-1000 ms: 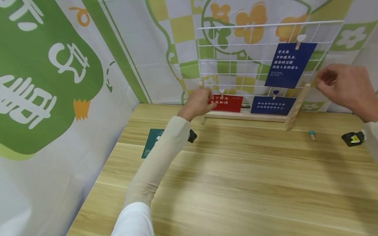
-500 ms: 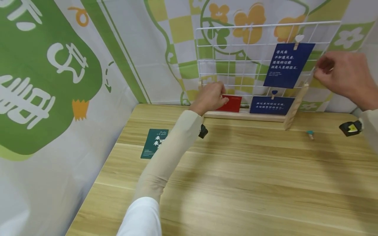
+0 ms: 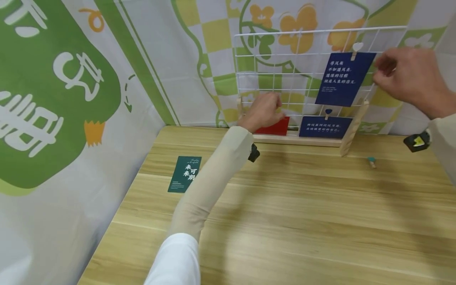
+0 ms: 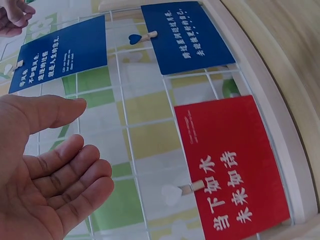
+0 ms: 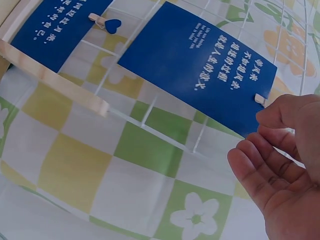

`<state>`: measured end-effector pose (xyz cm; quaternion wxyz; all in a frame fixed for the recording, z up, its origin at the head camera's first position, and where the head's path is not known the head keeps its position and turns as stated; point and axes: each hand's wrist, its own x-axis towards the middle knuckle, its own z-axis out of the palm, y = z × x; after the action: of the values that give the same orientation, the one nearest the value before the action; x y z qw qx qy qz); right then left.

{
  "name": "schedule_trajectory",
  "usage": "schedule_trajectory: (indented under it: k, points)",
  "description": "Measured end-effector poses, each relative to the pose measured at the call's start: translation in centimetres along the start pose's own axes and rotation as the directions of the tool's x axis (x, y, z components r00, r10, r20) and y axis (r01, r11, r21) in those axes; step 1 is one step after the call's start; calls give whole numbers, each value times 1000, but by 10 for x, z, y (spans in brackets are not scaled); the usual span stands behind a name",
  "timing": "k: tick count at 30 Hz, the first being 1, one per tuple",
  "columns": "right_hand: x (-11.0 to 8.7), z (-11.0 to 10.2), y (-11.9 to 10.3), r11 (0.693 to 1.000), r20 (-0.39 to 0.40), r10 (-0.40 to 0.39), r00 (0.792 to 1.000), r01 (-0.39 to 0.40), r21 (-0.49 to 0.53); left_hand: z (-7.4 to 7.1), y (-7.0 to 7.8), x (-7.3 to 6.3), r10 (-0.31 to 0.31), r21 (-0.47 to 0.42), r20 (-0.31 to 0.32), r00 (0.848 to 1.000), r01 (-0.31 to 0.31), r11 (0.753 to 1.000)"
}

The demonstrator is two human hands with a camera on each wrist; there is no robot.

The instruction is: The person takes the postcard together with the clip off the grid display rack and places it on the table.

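Observation:
A white wire grid (image 3: 285, 73) in a wooden stand has cards clipped to it. My left hand (image 3: 263, 111) hovers in front of the red card (image 4: 227, 170), hiding part of it in the head view. In the left wrist view its fingers are loosely bent, with nothing between them. A white heart clip (image 4: 172, 194) pins the red card. My right hand (image 3: 409, 77) is beside the upper right corner of the tall blue card (image 3: 343, 79), fingers loosely curled; I see nothing held. A white heart clip (image 3: 357, 47) tops that card. The wide blue card (image 3: 325, 126) hangs lower, under a blue heart clip (image 5: 112, 25).
A green card (image 3: 184, 174) lies on the wooden table (image 3: 303, 221) at the left, partly under my left forearm. A small teal-topped clip (image 3: 371, 161) lies on the right side of the table. Behind the grid hangs a patterned cloth (image 3: 192, 59).
My left hand has moved right, from the grid's left edge across the red card. My right hand has risen and shifted slightly left toward the tall blue card. The cards stay in place.

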<state>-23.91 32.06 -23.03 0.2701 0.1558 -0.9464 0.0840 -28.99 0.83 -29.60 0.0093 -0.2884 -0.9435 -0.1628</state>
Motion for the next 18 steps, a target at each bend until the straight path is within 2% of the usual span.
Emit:
schedule_trajectory:
  k: [5, 11, 13, 18]
  points:
    - [6, -4, -3, 1000, 5, 16, 1000, -16, -3, -1, 6, 7, -4, 4, -6, 1000, 4, 1000]
    - [11, -11, -6, 999, 20, 46, 999, -45, -5, -3, 17, 13, -30, -48, 34, 999, 32, 998]
    - [12, -12, -8, 998, 37, 62, 997, -62, -17, -4, 20, 15, -37, -43, 51, 998, 39, 998]
    - [18, -14, -13, 998, 38, 67, 997, -66, -23, -7, 25, 20, -22, -12, 49, 999, 23, 1000]
